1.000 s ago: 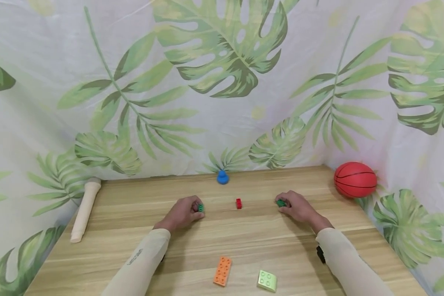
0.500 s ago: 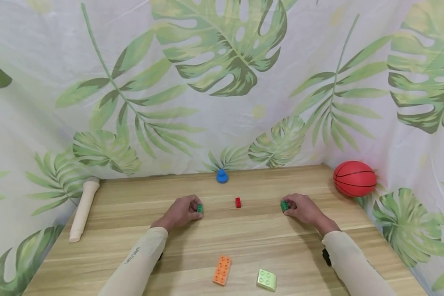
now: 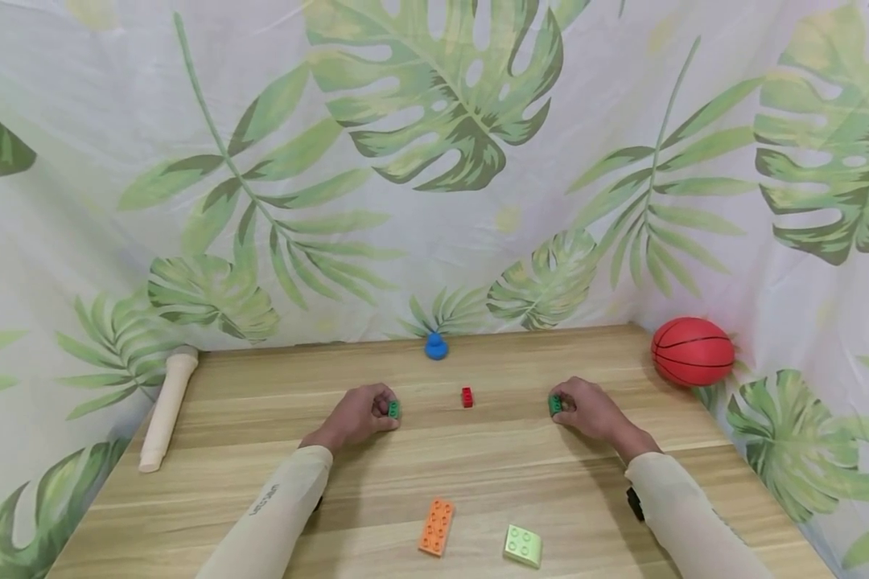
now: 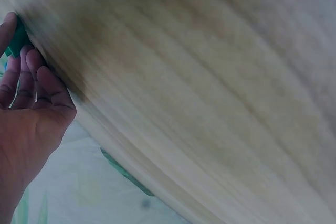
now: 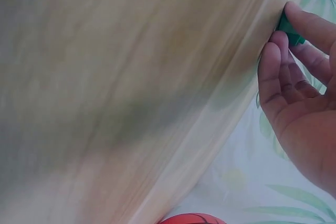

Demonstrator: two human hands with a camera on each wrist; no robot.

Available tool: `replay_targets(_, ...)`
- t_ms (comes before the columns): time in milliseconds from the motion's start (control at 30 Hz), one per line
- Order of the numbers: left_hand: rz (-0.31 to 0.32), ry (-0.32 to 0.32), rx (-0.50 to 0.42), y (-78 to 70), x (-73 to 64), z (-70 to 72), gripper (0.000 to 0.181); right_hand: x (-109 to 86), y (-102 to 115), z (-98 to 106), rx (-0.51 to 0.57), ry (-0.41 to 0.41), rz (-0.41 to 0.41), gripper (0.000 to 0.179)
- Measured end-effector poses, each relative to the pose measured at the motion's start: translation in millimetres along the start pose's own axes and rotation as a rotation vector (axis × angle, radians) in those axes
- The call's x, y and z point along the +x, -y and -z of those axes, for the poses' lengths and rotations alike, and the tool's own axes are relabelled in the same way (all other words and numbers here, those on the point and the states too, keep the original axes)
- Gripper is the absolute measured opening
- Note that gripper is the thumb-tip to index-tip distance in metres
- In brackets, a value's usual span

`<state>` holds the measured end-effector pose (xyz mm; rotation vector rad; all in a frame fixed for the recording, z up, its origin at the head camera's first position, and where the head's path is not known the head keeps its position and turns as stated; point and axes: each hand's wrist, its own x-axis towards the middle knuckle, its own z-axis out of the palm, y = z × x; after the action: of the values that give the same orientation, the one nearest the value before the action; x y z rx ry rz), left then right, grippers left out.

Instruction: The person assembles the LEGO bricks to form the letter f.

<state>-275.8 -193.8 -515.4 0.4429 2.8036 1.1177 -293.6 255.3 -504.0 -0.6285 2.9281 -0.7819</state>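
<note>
My left hand (image 3: 358, 414) pinches a small green toy brick (image 3: 394, 409) between thumb and fingers, low over the table left of centre. On the other side my right hand (image 3: 585, 407) pinches a second green brick (image 3: 554, 404) the same way. Between the two hands a small red brick (image 3: 467, 397) lies on the wood, touched by neither. The left wrist view shows the left hand's green brick (image 4: 19, 39) partly covered by the thumb. Fingers also hide part of the green brick (image 5: 290, 30) in the right wrist view.
An orange brick (image 3: 436, 527) and a light green brick (image 3: 523, 546) lie near the front of the wooden table (image 3: 376, 474). At the back edge sits a blue duck-like toy (image 3: 436, 346). A red ball (image 3: 693, 351) stands at the right corner, a beige microphone-shaped object (image 3: 166, 414) at the left.
My right hand has shifted slightly right, and its green brick has turned to stand more upright. The left hand stays in nearly the same place with its brick.
</note>
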Motion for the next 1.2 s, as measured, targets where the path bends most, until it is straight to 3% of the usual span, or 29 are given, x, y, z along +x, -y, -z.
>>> replay_targets(200, 0.011, -0.01, -0.029, 0.5, -3.1, -0.6, 0.033, 0.5, 1.8, -1.6, -0.004, 0.005, -0.01, 0.017)
replay_targets(667, 0.026, 0.002, -0.068, 2.9, -4.4, -0.5, 0.028, 6.0, 14.9, -7.4, 0.03, -0.005, -0.028, 0.02)
replay_targets(967, 0.0, 0.0, -0.063, 2.1, -4.4, -2.1, 0.027, 28.7, 67.0, -17.9, 0.12, -0.085, 0.041, 0.035)
replay_targets(1200, 0.022, -0.015, -0.054, 0.2, -6.1, 0.8, 0.027, 60.8, 127.3, -34.5, 0.132, -0.048, 0.112, 0.032)
